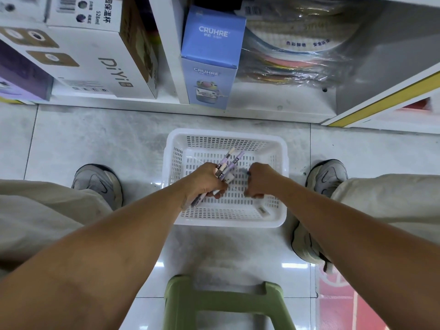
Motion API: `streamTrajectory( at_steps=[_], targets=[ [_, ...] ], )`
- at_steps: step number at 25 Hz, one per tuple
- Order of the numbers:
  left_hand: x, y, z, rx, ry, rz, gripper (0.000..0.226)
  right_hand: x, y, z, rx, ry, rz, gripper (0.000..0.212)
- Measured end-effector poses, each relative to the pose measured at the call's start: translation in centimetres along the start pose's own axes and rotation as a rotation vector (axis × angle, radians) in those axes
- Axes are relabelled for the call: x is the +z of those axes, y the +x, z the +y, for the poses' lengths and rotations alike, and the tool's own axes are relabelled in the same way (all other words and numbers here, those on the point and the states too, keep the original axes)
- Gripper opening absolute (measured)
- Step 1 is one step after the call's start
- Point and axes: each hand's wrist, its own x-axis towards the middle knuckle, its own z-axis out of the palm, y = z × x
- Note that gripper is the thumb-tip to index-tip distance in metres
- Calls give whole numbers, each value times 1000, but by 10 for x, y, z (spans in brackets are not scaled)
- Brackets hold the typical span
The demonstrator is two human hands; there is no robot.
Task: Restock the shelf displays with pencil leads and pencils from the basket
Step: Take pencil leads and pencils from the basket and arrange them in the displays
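Note:
A white slotted plastic basket [282,148] stands on the tiled floor between my feet. Inside it, my left hand [204,181] grips a bundle of several pale purple and white pencils [229,160] whose ends stick out past my fingers toward the shelf. My right hand [260,179] is beside it in the basket, fingers curled downward; a small dark tip shows at its fingers, but what it holds is hidden. A small pale pack [262,209] lies on the basket floor near the right front corner.
The bottom shelf [262,101] lies just beyond the basket, with a blue CRUHRE box [210,55], white DiYi cartons [95,55] and wrapped coloured stock [297,60]. My shoes [98,182] flank the basket. A green stool [226,303] is under me.

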Motion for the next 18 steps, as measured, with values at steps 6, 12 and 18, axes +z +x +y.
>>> streamTrajectory(
  at_steps=[6,12,18],
  targets=[
    [-2,-1,-1,-39,20,35,16,26,-3,2,-26,-289,-139,35],
    [-6,-8,9,-25,12,17,18,7,-4,5,49,334,-45,28],
    [-17,-53,55,125,-149,28,23,-69,-60,-2,-143,890,9,8]
  ],
)
